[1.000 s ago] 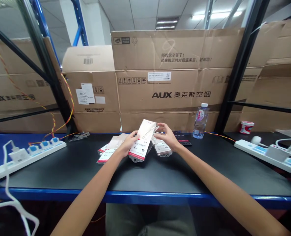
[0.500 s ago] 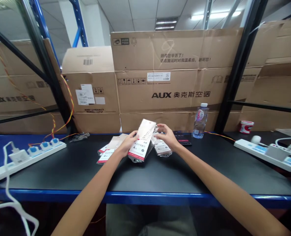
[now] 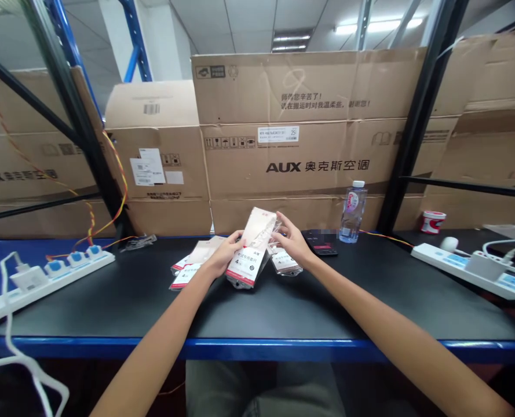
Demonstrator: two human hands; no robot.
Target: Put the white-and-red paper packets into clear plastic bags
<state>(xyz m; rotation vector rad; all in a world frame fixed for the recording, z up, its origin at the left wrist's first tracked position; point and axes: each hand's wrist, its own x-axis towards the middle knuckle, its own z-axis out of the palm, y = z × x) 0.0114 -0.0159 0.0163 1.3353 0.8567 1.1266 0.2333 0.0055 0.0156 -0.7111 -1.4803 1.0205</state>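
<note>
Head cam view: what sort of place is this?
Probably a warehouse or stockroom work area: blue steel shelving racks, stacked AUX air-conditioner cartons, and a black-topped workbench with power strips.

A black-topped workbench with a blue steel edge carries flat, clear plastic packets with red-and-white cards near its middle. A clear plastic water bottle stands upright beside a flat black phone, and a white power strip with blue switches lies left, a white power strip right.
</note>
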